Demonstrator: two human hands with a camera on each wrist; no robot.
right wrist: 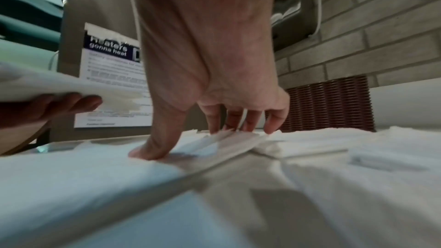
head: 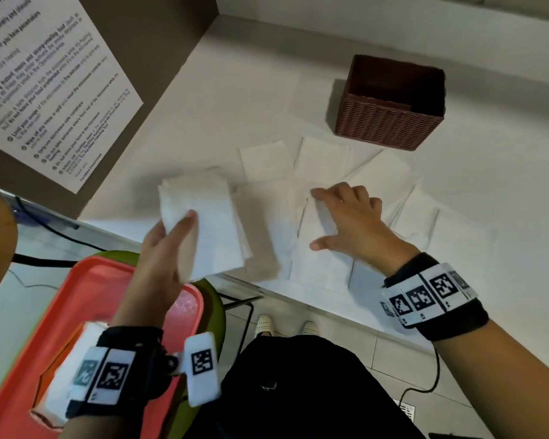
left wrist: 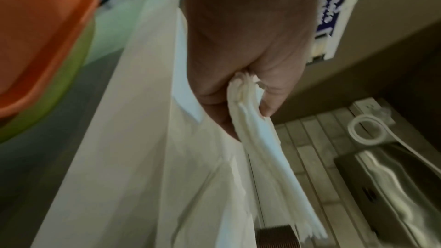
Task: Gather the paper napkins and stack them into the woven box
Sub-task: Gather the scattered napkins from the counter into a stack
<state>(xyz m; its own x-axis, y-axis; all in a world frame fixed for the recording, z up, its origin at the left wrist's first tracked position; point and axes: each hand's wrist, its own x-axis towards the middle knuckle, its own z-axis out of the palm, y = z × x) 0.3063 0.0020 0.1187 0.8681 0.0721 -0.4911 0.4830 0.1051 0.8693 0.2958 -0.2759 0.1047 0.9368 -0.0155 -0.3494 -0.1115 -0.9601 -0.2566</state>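
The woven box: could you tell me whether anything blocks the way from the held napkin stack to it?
Nothing visible does. The left hand holds the stack above the counter edge; only flat napkins lie between it and the open woven box.

Soft matt paper napkins [head: 324,160] are lying on a smooth matt white counter [head: 504,172]; ribbed brown woven box [head: 390,122].

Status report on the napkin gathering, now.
Left hand grips gathered stack of white paper napkins. Right hand fingertips on loose napkin on counter. Brown woven box empty, unobstructed.
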